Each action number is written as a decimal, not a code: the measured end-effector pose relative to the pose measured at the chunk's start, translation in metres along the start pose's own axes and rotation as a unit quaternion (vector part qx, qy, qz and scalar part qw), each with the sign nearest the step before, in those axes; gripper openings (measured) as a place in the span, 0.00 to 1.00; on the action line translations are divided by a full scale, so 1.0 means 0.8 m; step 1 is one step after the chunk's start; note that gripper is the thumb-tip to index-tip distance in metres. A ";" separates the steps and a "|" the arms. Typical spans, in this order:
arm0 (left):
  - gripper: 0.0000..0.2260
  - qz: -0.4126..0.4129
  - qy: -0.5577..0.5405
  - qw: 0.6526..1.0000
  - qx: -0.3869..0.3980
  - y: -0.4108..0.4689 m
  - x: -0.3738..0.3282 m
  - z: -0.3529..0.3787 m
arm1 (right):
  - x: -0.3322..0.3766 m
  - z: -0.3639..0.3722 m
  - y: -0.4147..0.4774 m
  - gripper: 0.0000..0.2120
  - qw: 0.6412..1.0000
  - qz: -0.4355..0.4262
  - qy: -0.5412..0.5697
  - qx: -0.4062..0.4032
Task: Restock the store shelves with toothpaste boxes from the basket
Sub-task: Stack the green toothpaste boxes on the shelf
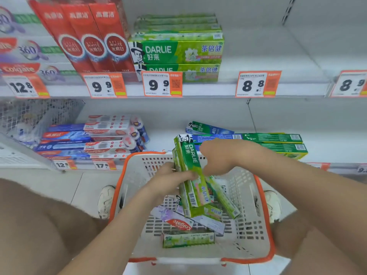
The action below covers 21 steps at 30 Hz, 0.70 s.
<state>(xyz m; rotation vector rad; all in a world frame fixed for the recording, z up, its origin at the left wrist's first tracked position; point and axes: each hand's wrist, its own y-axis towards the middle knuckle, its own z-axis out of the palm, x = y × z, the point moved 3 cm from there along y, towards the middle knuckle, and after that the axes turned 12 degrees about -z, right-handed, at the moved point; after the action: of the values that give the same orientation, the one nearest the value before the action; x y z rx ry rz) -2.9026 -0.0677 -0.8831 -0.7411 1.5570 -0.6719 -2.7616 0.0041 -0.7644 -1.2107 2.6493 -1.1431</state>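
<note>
A white basket with an orange rim stands on the floor below me, holding several toothpaste boxes, among them a Colgate box and a green box lying flat. My left hand grips a bundle of green Darlie boxes, held upright above the basket. My right hand rests against the bundle's right side with its fingers curled; whether it grips the boxes is unclear. A stack of the same green Darlie boxes sits on the upper shelf.
Red boxes and Colgate 360 boxes fill the upper shelf's left. The upper shelf lies bare right of the Darlie stack. The lower shelf holds blue and white boxes and green boxes. My shoes flank the basket.
</note>
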 end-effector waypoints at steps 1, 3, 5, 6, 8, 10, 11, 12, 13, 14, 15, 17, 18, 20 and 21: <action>0.24 0.018 -0.024 0.999 0.016 -0.013 -0.010 0.007 | -0.003 -0.005 -0.006 0.16 0.998 0.009 0.061 -0.008; 0.26 0.054 -0.065 0.996 0.040 -0.035 -0.031 0.016 | -0.004 -0.014 -0.020 0.25 0.988 0.006 0.146 -0.047; 0.26 0.092 -0.106 0.989 0.040 -0.059 -0.053 0.017 | -0.004 -0.023 -0.028 0.37 0.978 -0.027 0.178 -0.109; 0.27 0.114 -0.121 0.985 0.041 -0.073 -0.064 0.015 | -0.006 -0.026 -0.030 0.39 0.967 -0.050 0.203 -0.146; 0.27 0.150 -0.123 0.980 0.047 -0.093 -0.084 0.005 | -0.007 -0.039 -0.046 0.36 0.939 -0.073 0.262 -0.209; 0.26 0.181 -0.100 0.977 0.049 -0.106 -0.102 -0.010 | -0.012 -0.053 -0.064 0.32 0.903 -0.076 0.345 -0.245; 0.25 0.194 -0.084 0.977 0.041 -0.111 -0.112 -0.019 | -0.014 -0.058 -0.069 0.31 0.886 -0.082 0.384 -0.246; 0.23 0.205 -0.071 0.976 0.031 -0.114 -0.123 -0.027 | -0.016 -0.065 -0.076 0.31 0.872 -0.096 0.412 -0.247; 0.20 0.216 -0.062 0.974 0.027 -0.118 -0.133 -0.033 | -0.019 -0.071 -0.078 0.30 0.860 -0.105 0.431 -0.255; 0.18 0.226 -0.057 0.972 0.027 -0.122 -0.144 -0.037 | -0.020 -0.079 -0.084 0.28 0.847 -0.111 0.443 -0.273; 0.17 0.232 -0.059 0.970 0.029 -0.127 -0.153 -0.041 | -0.024 -0.087 -0.086 0.26 0.832 -0.118 0.452 -0.298; 0.17 0.241 -0.078 0.967 0.035 -0.134 -0.168 -0.047 | -0.032 -0.102 -0.095 0.23 0.803 -0.131 0.455 -0.363; 0.17 0.247 -0.090 0.964 0.038 -0.134 -0.173 -0.050 | -0.034 -0.109 -0.101 0.22 0.792 -0.135 0.451 -0.388; 0.18 0.260 -0.114 0.958 0.042 -0.136 -0.181 -0.056 | -0.036 -0.119 -0.111 0.20 0.779 -0.154 0.447 -0.412; 0.17 0.267 -0.128 0.954 0.044 -0.137 -0.184 -0.057 | -0.035 -0.121 -0.113 0.19 0.776 -0.168 0.447 -0.412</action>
<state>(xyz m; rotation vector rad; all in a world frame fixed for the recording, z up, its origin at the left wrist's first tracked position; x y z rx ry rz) -2.9288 -0.0215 -0.7020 -0.2987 1.3907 -0.2276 -2.7116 0.0431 -0.6447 -1.5465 4.0914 -0.5987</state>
